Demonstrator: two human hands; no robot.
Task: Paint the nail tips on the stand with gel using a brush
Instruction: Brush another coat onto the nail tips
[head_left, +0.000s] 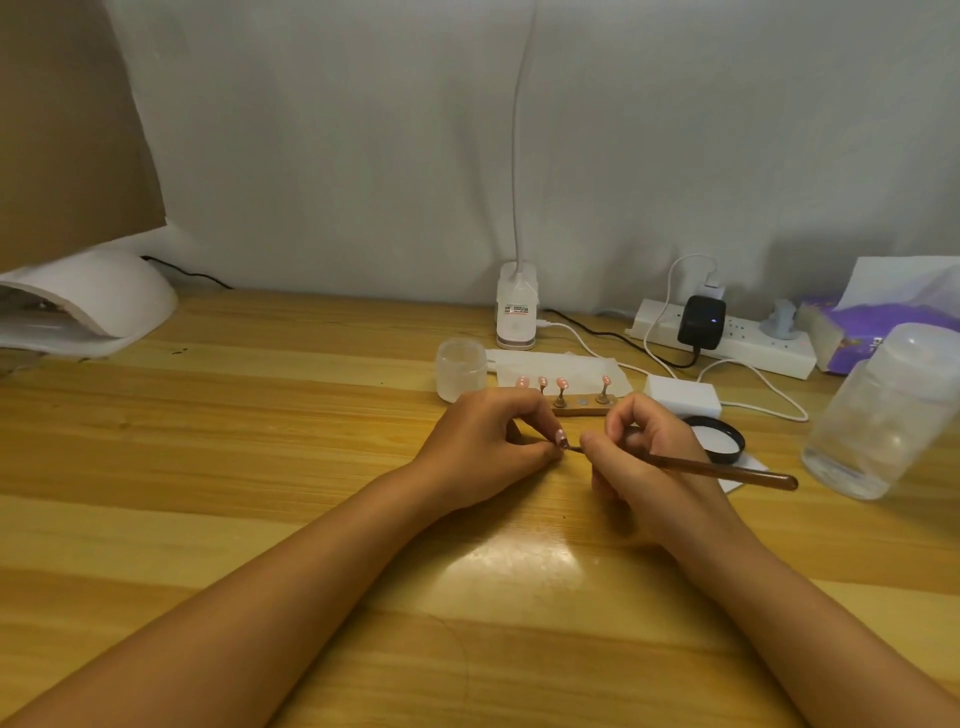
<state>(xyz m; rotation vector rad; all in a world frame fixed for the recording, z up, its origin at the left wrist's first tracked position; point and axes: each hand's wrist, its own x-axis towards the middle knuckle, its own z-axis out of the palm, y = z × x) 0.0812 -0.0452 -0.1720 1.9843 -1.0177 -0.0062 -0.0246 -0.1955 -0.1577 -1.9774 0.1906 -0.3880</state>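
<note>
My left hand (488, 441) pinches one nail tip (561, 438) taken off the stand (582, 408), while my right hand (644, 447) grips the brush (727, 470) like a pen, its bristles touching that tip just in front of the stand. The brush lies nearly level, handle end pointing right and slightly toward me, bristles pointing left. Four tips on the stand look already decorated, so I judge the job well along, with this tip in progress and two sockets bare.
</note>
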